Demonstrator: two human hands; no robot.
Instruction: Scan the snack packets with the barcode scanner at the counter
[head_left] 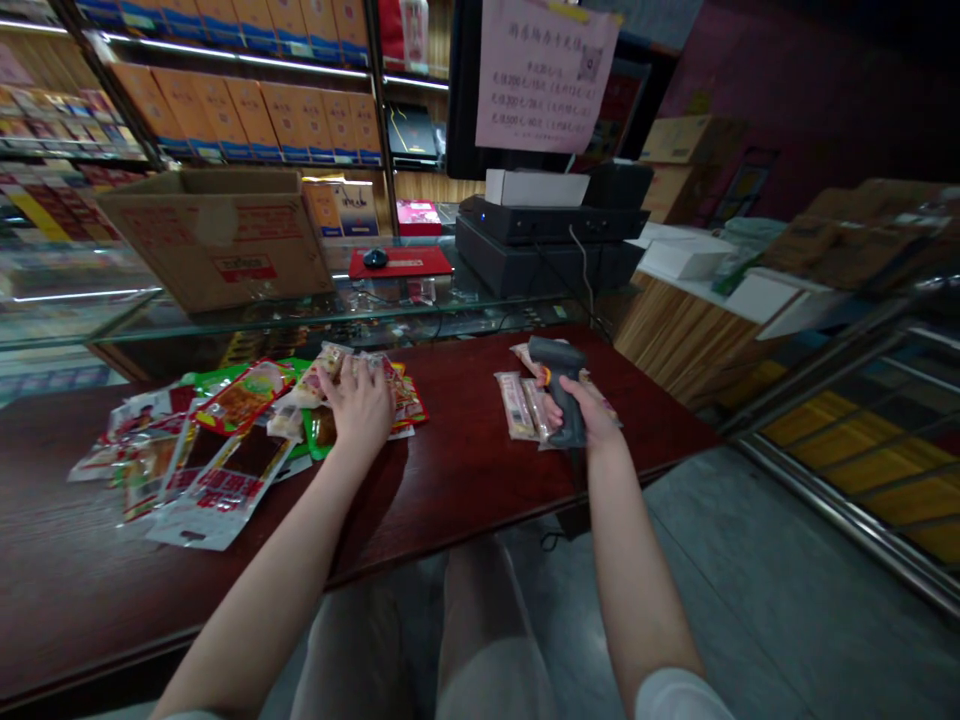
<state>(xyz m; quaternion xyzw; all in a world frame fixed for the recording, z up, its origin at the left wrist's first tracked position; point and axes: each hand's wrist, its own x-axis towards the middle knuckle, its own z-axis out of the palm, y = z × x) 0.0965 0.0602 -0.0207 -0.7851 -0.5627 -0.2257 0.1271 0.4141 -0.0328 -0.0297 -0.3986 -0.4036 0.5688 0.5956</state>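
Observation:
My right hand (592, 415) is closed round the grip of a dark grey barcode scanner (559, 385), held over a few small snack packets (521, 405) on the dark red wooden counter (465, 470). My left hand (360, 405) rests on a heap of several colourful snack packets (225, 440) spread over the counter's left half. Its fingers lie over a pale packet (330, 365) at the top of the heap; whether they grip it is hidden.
A glass shelf (300, 310) behind the counter carries a cardboard box (217, 235), a red mouse pad with a mouse (375, 258) and a black till with a printer (547, 235). A pink paper notice (544, 70) hangs above. Shelves of orange boxes (247, 115) stand behind.

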